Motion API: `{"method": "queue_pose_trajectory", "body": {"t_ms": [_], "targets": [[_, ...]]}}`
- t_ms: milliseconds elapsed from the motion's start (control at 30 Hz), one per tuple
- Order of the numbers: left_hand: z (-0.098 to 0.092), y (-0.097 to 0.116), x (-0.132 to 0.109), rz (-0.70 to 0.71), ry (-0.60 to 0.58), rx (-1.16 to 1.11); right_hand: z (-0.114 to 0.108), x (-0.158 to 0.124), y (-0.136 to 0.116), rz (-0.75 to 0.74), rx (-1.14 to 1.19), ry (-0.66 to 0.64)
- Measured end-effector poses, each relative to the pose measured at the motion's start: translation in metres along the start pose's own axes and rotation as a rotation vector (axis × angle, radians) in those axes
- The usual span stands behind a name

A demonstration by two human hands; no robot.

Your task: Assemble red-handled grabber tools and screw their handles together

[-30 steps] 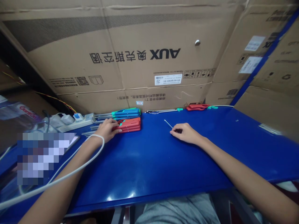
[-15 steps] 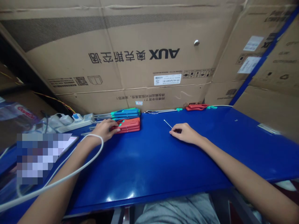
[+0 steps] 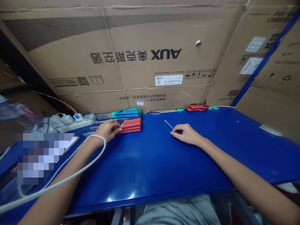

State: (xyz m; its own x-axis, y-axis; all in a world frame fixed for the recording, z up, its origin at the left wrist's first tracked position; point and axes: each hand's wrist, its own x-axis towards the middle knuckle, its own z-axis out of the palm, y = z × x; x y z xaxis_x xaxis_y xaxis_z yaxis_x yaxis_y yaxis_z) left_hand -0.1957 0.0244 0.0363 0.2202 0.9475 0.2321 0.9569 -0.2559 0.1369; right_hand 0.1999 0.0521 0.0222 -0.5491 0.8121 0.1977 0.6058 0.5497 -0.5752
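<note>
My left hand (image 3: pixel 106 130) is closed around the left end of a stack of red tool handles (image 3: pixel 131 125) with green patches. Thin metal shafts (image 3: pixel 93 128) stick out to the left of this hand. Behind the red stack lies a row of blue and green tool handles (image 3: pixel 127 113), also with metal shafts. Over the table's middle, my right hand (image 3: pixel 185 133) pinches a thin white stick (image 3: pixel 169 124) between thumb and fingers. The stick points up and left and has a small pale tip; its other end is hidden in the fingers.
Along the cardboard wall (image 3: pixel 136 37) lie slim rods (image 3: pixel 161 111) and a red handle (image 3: pixel 198 108) with a green piece. A power strip (image 3: pixel 70 125), a blurred-out screen (image 3: pixel 44 159) and a plastic bottle (image 3: pixel 14 115) stand left. A white cable (image 3: pixel 77 173) loops over my left forearm.
Both hands keep the same place and hold. The whole view has shifted very slightly.
</note>
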Motion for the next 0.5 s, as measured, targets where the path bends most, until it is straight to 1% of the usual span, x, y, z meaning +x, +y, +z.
{"method": "queue_pose_trajectory", "body": {"t_ms": [333, 500], "targets": [[-0.0043, 0.0001, -0.002, -0.041, -0.052, 0.08, -0.0009, 0.0, -0.0011, -0.005, -0.002, -0.002], [-0.0039, -0.0006, -0.0014, -0.04, -0.042, 0.099, -0.0015, -0.0004, -0.0022, 0.005, -0.013, -0.008]]}}
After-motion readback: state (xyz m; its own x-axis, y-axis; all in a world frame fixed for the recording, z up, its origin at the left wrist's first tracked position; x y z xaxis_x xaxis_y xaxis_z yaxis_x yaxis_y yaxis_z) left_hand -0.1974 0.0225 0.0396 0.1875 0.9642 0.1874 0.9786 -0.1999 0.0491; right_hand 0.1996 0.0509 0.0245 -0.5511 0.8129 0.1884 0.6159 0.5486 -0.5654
